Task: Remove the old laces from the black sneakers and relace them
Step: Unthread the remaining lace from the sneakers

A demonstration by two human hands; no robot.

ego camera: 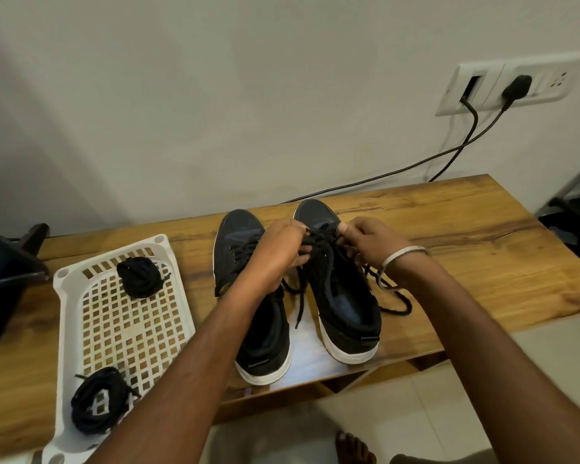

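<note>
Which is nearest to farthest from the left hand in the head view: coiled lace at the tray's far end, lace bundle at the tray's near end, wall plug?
From the left hand:
1. Coiled lace, to its left in the white tray, far end.
2. Lace bundle, lower left at the tray's near end.
3. Wall plug, upper right on the wall.

place: home room | signs: wooden table (449, 222), wall socket panel (513, 87), tiled floor (482, 390), bare foot (354, 448)

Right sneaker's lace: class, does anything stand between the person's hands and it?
Nothing visible does. The left hand and right hand already pinch the lace over the right sneaker.
</note>
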